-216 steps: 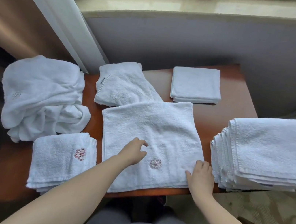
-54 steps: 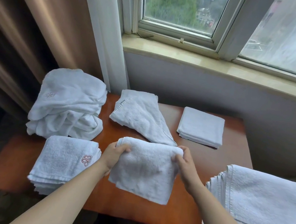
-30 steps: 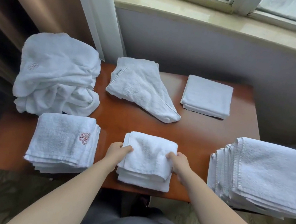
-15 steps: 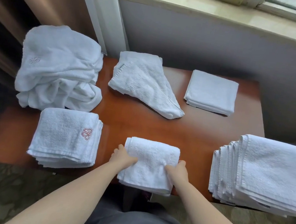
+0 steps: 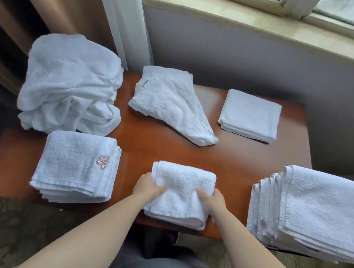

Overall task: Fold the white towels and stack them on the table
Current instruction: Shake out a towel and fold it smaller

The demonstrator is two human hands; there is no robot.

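Observation:
A small folded white towel (image 5: 183,187) lies on the brown wooden table (image 5: 164,148) near its front edge. My left hand (image 5: 146,186) grips its left side and my right hand (image 5: 212,200) grips its right side, fingers tucked into the fold. To the left sits a stack of folded towels (image 5: 74,169) with a pink emblem on top. A larger stack of flat towels (image 5: 316,212) hangs over the table's right end.
A crumpled heap of white towels (image 5: 68,83) fills the back left corner. A loosely folded towel (image 5: 171,103) and a small square folded towel (image 5: 251,115) lie at the back. A grey wall and window sill (image 5: 256,24) rise behind the table.
The spread towel was lifted, folded in the air, then set down near the front edge. Over the last half second both hands stayed on its sides and the towel barely moved.

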